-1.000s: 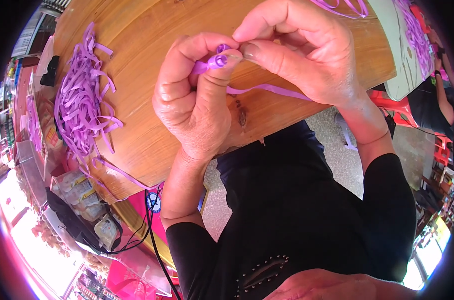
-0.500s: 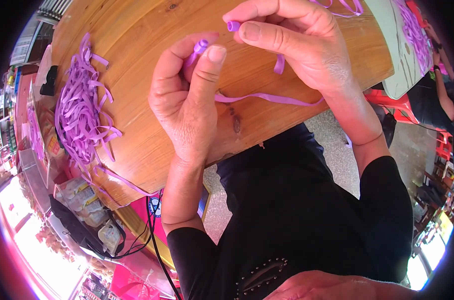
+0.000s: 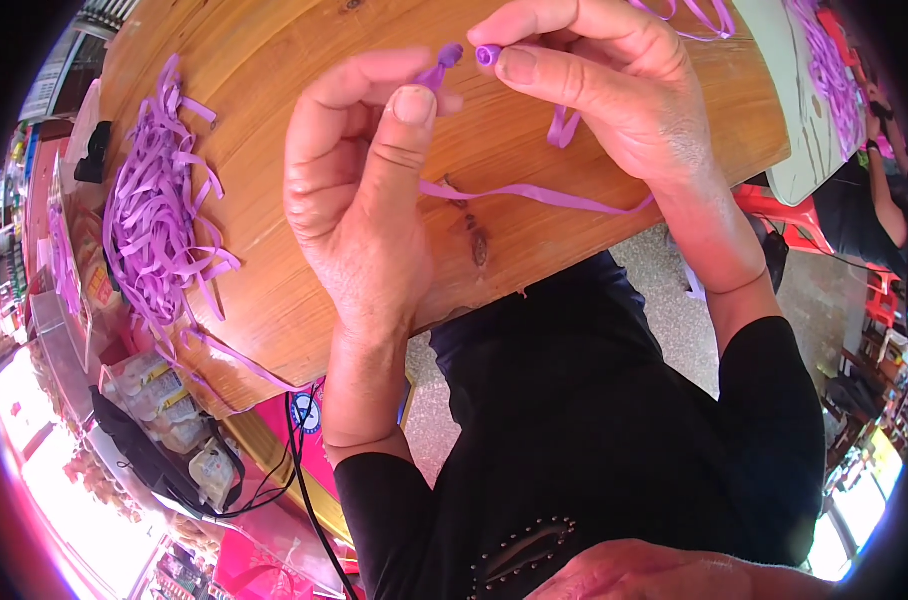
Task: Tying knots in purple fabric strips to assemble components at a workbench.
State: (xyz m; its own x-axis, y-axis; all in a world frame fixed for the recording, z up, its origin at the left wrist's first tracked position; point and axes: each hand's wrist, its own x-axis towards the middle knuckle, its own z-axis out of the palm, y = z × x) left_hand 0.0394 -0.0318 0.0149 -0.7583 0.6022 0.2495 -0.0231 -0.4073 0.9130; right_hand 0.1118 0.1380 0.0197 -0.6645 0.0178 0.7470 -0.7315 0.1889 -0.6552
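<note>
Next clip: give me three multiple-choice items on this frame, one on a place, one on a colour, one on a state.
1. Where does the ribbon pile lie?
A. on the wooden table, to the person's left
B. on the floor
C. in the person's lap

2. What colour is the ribbon trailing from the hands?
A. green
B. purple
C. white

3. How does the right hand hold the small purple piece?
A. flat on an open palm
B. pinched at the fingertips
C. not touching it

Answers: 1 A, the heap rests on the tabletop at the picture's left. 2 B, the strip is purple like the pile. 3 B, thumb and finger close on it beside the left hand.
</note>
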